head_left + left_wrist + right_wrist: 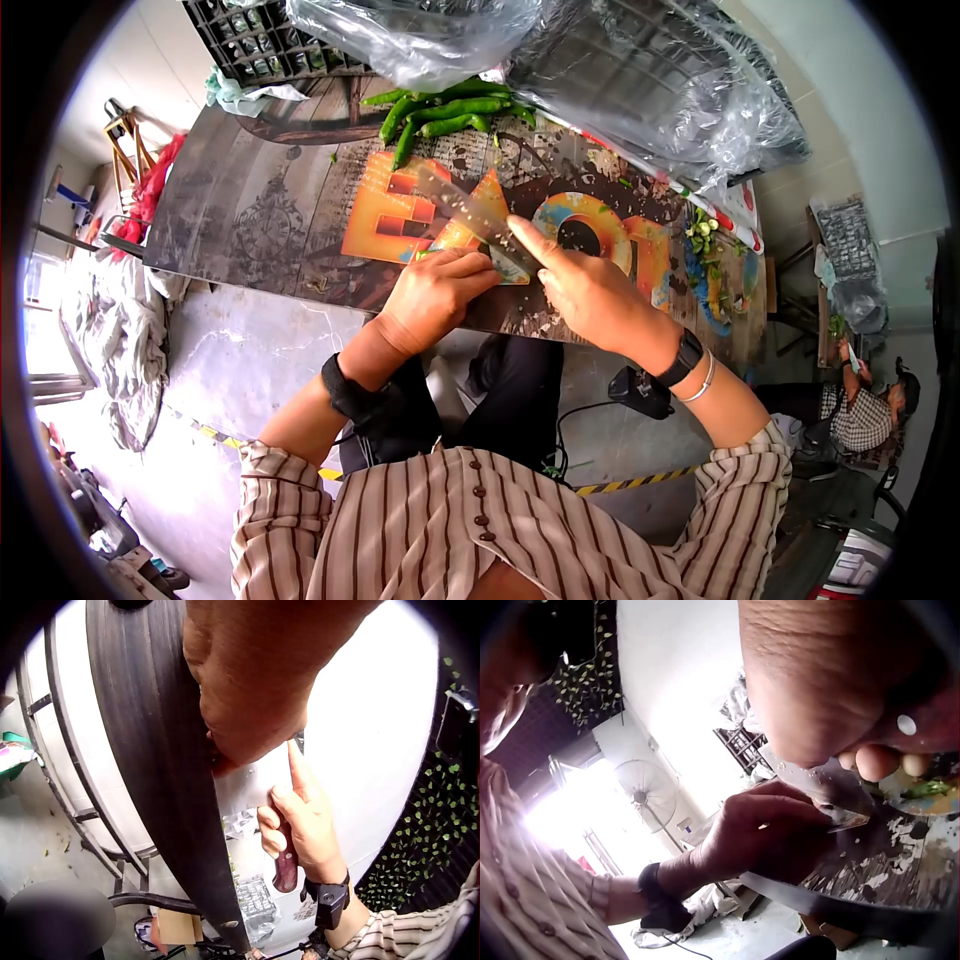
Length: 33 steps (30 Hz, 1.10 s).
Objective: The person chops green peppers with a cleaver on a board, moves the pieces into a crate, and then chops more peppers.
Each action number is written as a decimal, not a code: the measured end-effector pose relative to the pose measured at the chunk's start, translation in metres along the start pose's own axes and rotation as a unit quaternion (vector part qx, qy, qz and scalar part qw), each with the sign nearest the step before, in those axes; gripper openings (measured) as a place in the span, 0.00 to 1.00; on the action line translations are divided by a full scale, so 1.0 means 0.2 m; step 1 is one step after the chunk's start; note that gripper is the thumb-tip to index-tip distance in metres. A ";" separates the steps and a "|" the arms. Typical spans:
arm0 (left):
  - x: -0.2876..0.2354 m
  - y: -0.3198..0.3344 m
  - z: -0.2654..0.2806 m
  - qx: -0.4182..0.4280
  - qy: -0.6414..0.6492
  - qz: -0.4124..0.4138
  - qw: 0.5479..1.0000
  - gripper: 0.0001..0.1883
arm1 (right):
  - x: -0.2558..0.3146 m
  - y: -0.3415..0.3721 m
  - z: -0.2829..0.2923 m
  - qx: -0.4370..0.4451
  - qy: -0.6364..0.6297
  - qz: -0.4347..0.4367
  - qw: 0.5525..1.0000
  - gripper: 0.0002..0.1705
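My right hand (600, 300) grips the dark red handle (285, 859) of a wide knife, its index finger stretched along the blade (455, 205). Small pale bits stick to the blade. Beside the blade, my left hand (440, 290) is bent at the table's near edge, its fingers curled and pinching a small green piece, mostly hidden. In the right wrist view the left fingertips touch down close to the blade (817, 780). Whole green peppers (460, 110) lie in a pile beyond the knife.
Cut green pieces (704, 235) lie at the right end of the patterned table (240, 200). Black crates (265, 45) and clear plastic (650, 80) stand along the far edge. Another person (860, 415) sits at the far right. Grey cloth (115, 340) lies at left.
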State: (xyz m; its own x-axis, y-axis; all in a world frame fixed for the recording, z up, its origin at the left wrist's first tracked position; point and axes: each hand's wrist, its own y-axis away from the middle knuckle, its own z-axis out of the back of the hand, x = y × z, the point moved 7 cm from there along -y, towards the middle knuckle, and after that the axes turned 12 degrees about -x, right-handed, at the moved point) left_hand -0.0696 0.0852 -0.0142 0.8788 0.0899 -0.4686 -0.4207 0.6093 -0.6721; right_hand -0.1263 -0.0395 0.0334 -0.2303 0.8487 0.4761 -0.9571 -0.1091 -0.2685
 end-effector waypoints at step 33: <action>-0.07 0.12 0.19 -0.099 -0.067 -0.034 0.992 0.20 | 0.08 -0.11 -0.09 0.058 -0.005 -0.017 0.998 0.39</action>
State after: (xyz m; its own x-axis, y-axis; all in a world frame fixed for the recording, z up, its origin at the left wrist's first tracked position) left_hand -0.0840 0.1292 -0.0016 0.9229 0.1667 -0.3472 -0.3845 0.4526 -0.8046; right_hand -0.1053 -0.0145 0.0321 -0.1994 0.8477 0.4916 -0.9780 -0.1410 -0.1536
